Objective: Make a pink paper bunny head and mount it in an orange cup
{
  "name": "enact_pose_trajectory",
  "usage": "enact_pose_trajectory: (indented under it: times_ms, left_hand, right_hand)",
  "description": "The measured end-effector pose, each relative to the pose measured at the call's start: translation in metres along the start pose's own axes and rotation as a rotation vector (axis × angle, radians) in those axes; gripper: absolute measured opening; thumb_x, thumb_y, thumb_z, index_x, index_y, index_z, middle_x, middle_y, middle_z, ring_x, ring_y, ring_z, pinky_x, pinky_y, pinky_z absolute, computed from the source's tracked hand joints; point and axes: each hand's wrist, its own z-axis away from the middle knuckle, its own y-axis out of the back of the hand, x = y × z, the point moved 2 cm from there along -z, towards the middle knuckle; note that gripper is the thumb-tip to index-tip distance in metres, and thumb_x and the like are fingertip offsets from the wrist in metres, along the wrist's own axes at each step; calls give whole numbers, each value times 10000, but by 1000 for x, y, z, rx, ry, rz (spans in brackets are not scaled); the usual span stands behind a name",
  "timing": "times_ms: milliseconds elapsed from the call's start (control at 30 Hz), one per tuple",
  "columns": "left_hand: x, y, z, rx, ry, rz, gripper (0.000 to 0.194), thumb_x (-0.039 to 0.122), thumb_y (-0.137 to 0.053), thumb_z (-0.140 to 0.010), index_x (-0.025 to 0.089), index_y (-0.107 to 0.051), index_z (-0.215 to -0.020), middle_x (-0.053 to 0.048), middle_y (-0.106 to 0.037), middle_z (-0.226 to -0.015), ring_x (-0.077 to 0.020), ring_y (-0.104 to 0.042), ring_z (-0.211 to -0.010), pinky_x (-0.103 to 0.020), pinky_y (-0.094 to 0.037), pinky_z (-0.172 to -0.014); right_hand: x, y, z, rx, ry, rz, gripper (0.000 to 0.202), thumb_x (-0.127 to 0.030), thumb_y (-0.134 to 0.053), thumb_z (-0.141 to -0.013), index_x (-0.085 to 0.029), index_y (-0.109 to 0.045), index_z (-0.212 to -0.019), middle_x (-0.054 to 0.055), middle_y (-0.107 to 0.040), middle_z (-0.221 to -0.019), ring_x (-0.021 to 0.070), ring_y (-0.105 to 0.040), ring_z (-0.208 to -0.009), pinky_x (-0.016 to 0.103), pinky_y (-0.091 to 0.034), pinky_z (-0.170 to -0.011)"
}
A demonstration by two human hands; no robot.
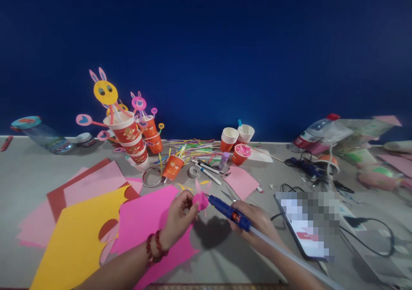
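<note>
My left hand (180, 215), with a red bead bracelet at the wrist, pinches a small bright pink paper cutout (201, 200) with pale ear shapes on top. A blue glue gun (229, 212) is held in my right hand (254, 223), its tip at the cutout's right edge; whether they touch is unclear. A long translucent glue stick (289, 255) runs out of the gun's back toward the lower right. Under my left forearm lies a bright pink sheet (144, 217). Scissors (229, 195), partly hidden, lie just behind the gun.
Decorated red cups (127, 131) stand stacked at the back left. Yellow paper (80, 221) with round cut-outs lies front left. Pipe cleaners (193, 146), pens (209, 174) and tape (194, 172) lie beyond my hands. A tablet (305, 230), cables and a bottle (313, 135) are on the right.
</note>
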Motion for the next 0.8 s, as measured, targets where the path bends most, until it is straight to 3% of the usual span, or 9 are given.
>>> enact_pose_trajectory:
  times_ms: [133, 467, 800]
  left_hand:
    - [1, 0, 0, 2, -9, -11, 326, 475, -570, -906, 225, -420, -759, 58, -520, -523, -98, -485, -408, -212, -371, -433]
    - [3, 0, 0, 1, 6, 1, 362, 520, -584, -888, 219, -438, -747, 57, -515, -518, -100, -497, -412, -214, -387, -435]
    - [2, -1, 0, 3, 42, 27, 377, 541, -608, -860, 221, -452, -734, 50, -533, -516, -95, -474, -388, -211, -360, -412]
  right_hand:
    - [1, -1, 0, -40, -38, 15, 124, -362, -527, -901, -238, -534, -897, 16, -667, -735, 197, -641, -603, 254, -405, -553]
    - [1, -1, -1, 35, 17, -3, 118, -359, -554, -872, -258, -497, -856, -11, -625, -668, 198, -604, -527, 260, -371, -501]
    - [3, -3, 0, 20, 21, 33, 147, -385, -541, -895, -248, -499, -860, 8, -643, -708, 206, -624, -572, 266, -393, -525]
